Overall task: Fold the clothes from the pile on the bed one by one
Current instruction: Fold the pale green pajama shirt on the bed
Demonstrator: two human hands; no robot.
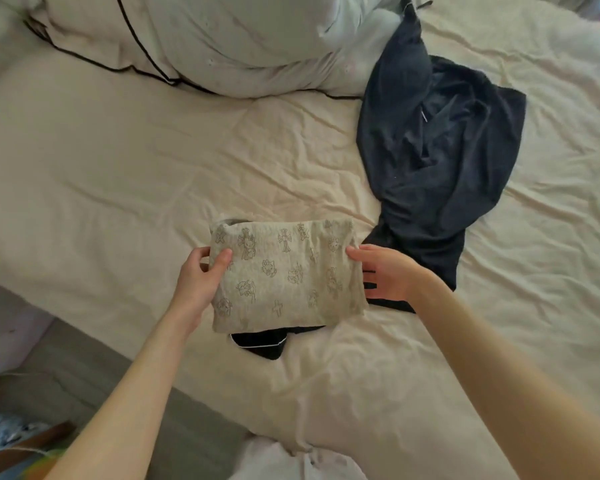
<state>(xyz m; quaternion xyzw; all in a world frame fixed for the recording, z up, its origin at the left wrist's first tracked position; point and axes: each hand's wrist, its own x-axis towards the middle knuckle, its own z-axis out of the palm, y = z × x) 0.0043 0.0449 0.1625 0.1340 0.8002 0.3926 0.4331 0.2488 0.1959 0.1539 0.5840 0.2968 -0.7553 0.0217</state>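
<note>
Both forearms reach forward: left hand (201, 271) pinches the folded grey garment (286, 275); right hand (383, 271) lies open, grip released.

1. A home bedroom: a bed (101, 161) under a wrinkled cream sheet fills most of the view
2. At the head of the bed lies a bunched pale duvet (229, 39) beside a cream pillow (84, 26) with dark piping
3. Loose clothes lie on the bed: a folded patterned grey garment (288, 275) and a crumpled dark garment (440, 147)
4. Below the bed's near edge, grey floor (84, 368) shows
</note>
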